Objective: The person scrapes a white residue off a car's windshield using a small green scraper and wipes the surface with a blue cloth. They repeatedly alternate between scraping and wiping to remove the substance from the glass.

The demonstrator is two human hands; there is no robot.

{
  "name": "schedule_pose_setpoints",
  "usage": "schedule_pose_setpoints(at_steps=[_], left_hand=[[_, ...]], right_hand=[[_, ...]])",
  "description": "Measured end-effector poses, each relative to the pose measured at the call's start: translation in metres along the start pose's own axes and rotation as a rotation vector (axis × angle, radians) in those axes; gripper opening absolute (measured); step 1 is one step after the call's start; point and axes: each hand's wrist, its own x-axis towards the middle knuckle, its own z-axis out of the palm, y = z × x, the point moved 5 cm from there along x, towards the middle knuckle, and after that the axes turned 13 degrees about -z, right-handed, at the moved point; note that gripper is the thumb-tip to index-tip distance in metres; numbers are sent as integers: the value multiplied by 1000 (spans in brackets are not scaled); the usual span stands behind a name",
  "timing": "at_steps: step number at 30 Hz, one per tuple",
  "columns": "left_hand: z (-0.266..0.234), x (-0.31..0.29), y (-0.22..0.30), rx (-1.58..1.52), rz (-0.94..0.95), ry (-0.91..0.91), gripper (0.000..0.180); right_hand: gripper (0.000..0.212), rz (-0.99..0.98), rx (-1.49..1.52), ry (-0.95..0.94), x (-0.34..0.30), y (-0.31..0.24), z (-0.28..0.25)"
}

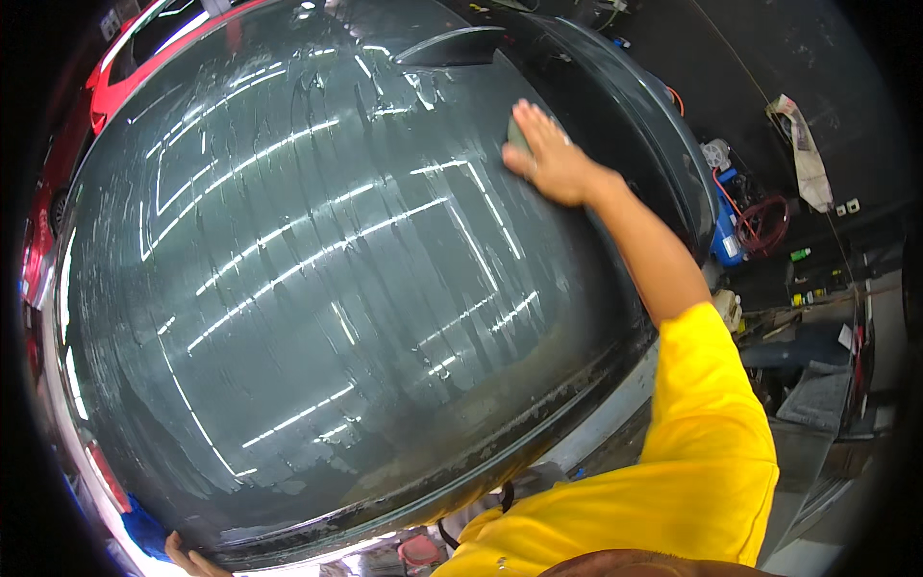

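- Right hand (pixel 556 168) is pressing and gripping green pad (pixel 516 136) on car roof (pixel 298 394), upper centre-right.
- Rubbing appears to be progressing; wet streaks (pixel 358 264) are covering much of the roof; completed share: not determinable.
- Left hand (pixel 190 556) is resting at lower left; grip: cannot tell.
- Count: two hands, one pad, one roof, one fin (pixel 450 46).

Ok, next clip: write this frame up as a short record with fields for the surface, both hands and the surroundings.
Surface: wet, streaked dark grey-green car roof
Right hand: holds a flat grey-green pad against the roof
Left hand: at the roof's near left edge, mostly cut off
Far edge: dark fin-shaped antenna
Left of roof: glossy red car
Right of roof: coiled reddish hose
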Motion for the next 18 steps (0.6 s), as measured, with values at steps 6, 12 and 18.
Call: schedule_pose_setpoints(at_steps=[6, 12, 18], left_hand=[[-10, -17, -30, 32, -139, 31, 63], [3, -2, -33, -9, -170, 47, 61], [3, -8, -30, -59, -164, 34, 55]], right_hand=[[107, 181, 171, 4, 135, 74, -9], [101, 137, 161, 83, 103, 58, -6], [89, -78, 74, 9, -64, -2, -5]])
